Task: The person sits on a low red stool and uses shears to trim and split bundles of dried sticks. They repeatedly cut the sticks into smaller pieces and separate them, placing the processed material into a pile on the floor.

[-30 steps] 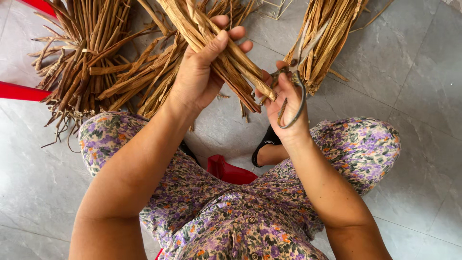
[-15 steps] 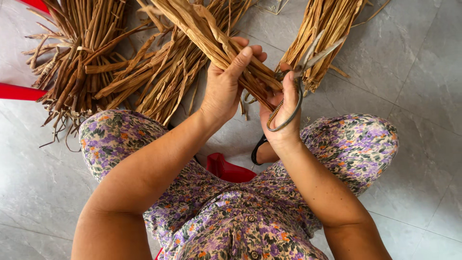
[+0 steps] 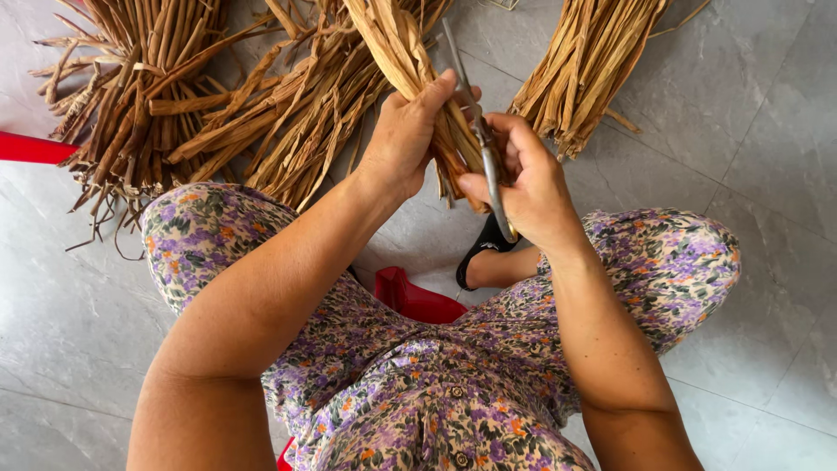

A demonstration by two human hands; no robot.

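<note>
**A:** Grey tiled floor, heaps of dried stalks at the far side. Left hand fisted round a tan bundle of dry split reeds?

**B:** Yep, centre, above the knees. Right hand is curled around grey metal scissors beside it. Looks light, stiff, brittle; I'd grip near the cut ends.

Grey stone-look floor tiles with thin grout lines, soft even daylight, red plastic seat — low, partly hidden
</note>
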